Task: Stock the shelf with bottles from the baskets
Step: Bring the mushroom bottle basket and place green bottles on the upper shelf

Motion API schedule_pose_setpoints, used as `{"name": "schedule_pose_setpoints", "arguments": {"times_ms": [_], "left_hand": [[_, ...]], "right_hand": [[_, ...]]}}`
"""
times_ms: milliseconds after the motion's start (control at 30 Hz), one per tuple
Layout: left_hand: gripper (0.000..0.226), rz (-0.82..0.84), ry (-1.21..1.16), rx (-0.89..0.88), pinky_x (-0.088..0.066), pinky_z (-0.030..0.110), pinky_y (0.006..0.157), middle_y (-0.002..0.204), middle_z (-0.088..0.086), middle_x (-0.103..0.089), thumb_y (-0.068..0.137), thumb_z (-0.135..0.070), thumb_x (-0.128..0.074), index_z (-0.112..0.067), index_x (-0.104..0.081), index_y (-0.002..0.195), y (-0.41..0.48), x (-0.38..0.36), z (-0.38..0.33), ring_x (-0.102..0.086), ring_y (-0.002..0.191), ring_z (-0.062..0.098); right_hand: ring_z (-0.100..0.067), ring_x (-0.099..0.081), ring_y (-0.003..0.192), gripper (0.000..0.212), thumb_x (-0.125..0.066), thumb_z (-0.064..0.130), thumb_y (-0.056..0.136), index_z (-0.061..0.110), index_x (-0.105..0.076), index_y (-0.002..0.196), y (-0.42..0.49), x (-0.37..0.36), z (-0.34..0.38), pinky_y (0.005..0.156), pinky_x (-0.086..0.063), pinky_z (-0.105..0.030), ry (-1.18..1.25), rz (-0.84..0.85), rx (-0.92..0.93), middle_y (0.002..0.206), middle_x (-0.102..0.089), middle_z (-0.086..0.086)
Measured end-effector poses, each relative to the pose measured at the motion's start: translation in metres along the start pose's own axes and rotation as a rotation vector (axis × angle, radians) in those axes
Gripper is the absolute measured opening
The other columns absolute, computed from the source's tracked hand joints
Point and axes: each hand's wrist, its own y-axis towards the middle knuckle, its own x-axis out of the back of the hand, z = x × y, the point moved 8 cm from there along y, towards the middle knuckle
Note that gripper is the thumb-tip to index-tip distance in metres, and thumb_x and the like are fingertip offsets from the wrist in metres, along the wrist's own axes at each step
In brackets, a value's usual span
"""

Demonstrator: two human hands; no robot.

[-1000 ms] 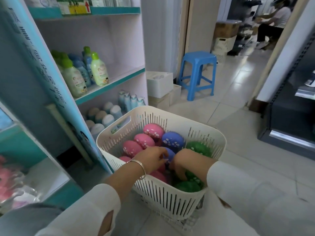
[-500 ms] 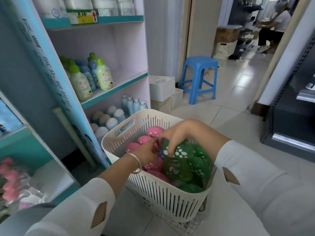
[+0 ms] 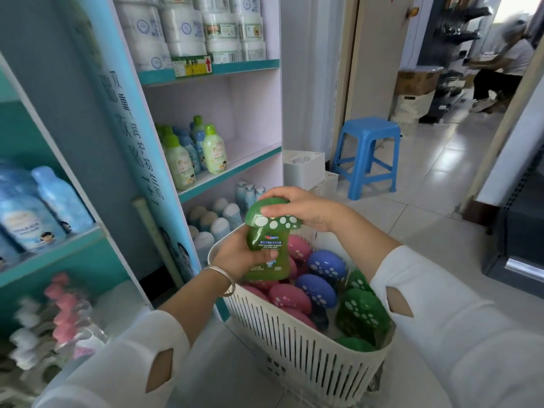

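Note:
A green mushroom-shaped bottle (image 3: pixel 266 241) with a white-dotted cap is held upright above the white slatted basket (image 3: pixel 306 354). My right hand (image 3: pixel 306 209) grips its cap from above. My left hand (image 3: pixel 238 256) holds its body from the left, thumb across the label. Inside the basket lie several more mushroom bottles, pink (image 3: pixel 290 298), blue (image 3: pixel 326 265) and green (image 3: pixel 360 315). The shelf (image 3: pixel 235 164) stands to the left, its middle board carrying green-capped and blue bottles (image 3: pixel 213 151) on the left part.
White jars (image 3: pixel 188 28) fill the upper shelf, and pale bottles (image 3: pixel 219 220) stand on the bottom level beside the basket. A blue stool (image 3: pixel 368 156) and white boxes (image 3: pixel 304 169) sit behind. A dark cabinet (image 3: pixel 521 231) is at right. A person sits far back.
Both hands went from digging in the basket to lifting a green bottle out. The bottle now stands higher, above the rim, with my left hand newly on its body.

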Motion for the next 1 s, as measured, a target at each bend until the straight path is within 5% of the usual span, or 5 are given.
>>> {"name": "schedule_pose_setpoints", "arguments": {"times_ms": [200, 467, 667, 867, 1000], "left_hand": [[0.036, -0.198, -0.018, -0.062, -0.052, 0.035, 0.088, 0.098, 0.003, -0.066, 0.070, -0.013, -0.079, -0.025, -0.056, 0.094, -0.010, 0.054, -0.013, -0.064, 0.093, 0.023], [0.065, -0.450, -0.027, -0.153, -0.051, 0.033, 0.088, 0.103, 0.003, -0.067, 0.058, -0.039, -0.082, -0.019, -0.053, 0.113, -0.053, 0.156, -0.036, -0.065, 0.092, 0.020], [0.057, -0.667, -0.034, -0.278, -0.052, 0.014, 0.072, 0.092, -0.006, -0.066, 0.062, -0.040, -0.077, -0.017, -0.053, 0.108, -0.102, 0.254, -0.076, -0.064, 0.080, 0.011], [0.025, -0.887, 0.093, -0.379, -0.048, 0.022, 0.082, 0.092, -0.006, -0.062, 0.087, -0.023, -0.064, -0.018, -0.050, 0.108, -0.166, 0.347, -0.117, -0.059, 0.085, 0.013], [0.025, -0.995, 0.220, -0.379, -0.048, 0.021, 0.082, 0.096, -0.002, -0.061, 0.089, -0.020, -0.060, -0.014, -0.050, 0.111, -0.202, 0.404, -0.137, -0.058, 0.087, 0.013]], "right_hand": [[-0.015, -0.065, 0.099, 0.026, -0.049, 0.045, 0.093, 0.024, -0.060, 0.104, 0.016, -0.016, 0.027, 0.086, -0.055, -0.035, 0.208, -0.094, 0.004, 0.105, -0.068, 0.000], [-0.023, -0.064, 0.104, 0.037, -0.057, 0.040, 0.091, 0.021, -0.053, 0.123, 0.053, -0.081, 0.096, 0.088, -0.054, -0.043, 0.330, -0.079, 0.134, 0.122, -0.063, -0.004], [-0.010, -0.065, 0.085, 0.031, -0.060, 0.022, 0.091, 0.017, -0.055, 0.121, 0.073, -0.155, 0.176, 0.061, -0.053, -0.020, 0.256, 0.099, 0.273, 0.106, -0.066, -0.001], [-0.018, -0.065, 0.099, 0.034, -0.067, 0.007, 0.085, 0.014, -0.058, 0.117, 0.083, -0.227, 0.277, 0.094, -0.051, -0.032, 0.167, 0.255, 0.471, 0.108, -0.068, -0.006], [-0.009, -0.065, 0.089, 0.032, -0.071, 0.005, 0.080, 0.017, -0.059, 0.108, 0.087, -0.268, 0.342, 0.086, -0.053, -0.024, 0.105, 0.279, 0.594, 0.098, -0.068, 0.003]]}}
